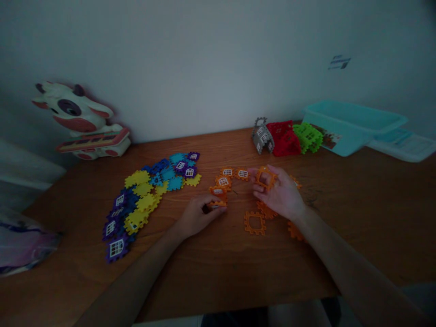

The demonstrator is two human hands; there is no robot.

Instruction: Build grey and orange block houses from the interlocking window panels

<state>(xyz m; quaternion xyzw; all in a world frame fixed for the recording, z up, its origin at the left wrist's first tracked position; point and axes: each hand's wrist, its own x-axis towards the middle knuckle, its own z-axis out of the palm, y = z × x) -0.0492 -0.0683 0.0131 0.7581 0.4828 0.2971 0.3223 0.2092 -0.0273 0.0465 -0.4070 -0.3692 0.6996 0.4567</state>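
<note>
Between the fingers and thumb of my left hand (198, 215) is an orange window tile (217, 205), seen nearly edge-on. My right hand (281, 193) has its palm turned up and holds an orange frame tile (265, 178) with a square hole. An arc of orange tiles with white windows (223, 182) lies between and beyond my hands. On the table between my forearms is an orange tile with a round hole (255, 223). More orange tiles lie partly hidden under my right hand and wrist.
Purple, blue and yellow tiles (146, 202) overlap on the left. Grey (263, 137), red (282, 138) and green (308, 137) tile assemblies stand at the back, beside a turquoise bin (354, 122) and its lid. A cow toy keyboard (91, 138) sits at the back left, a plastic bag (25, 243) nearer.
</note>
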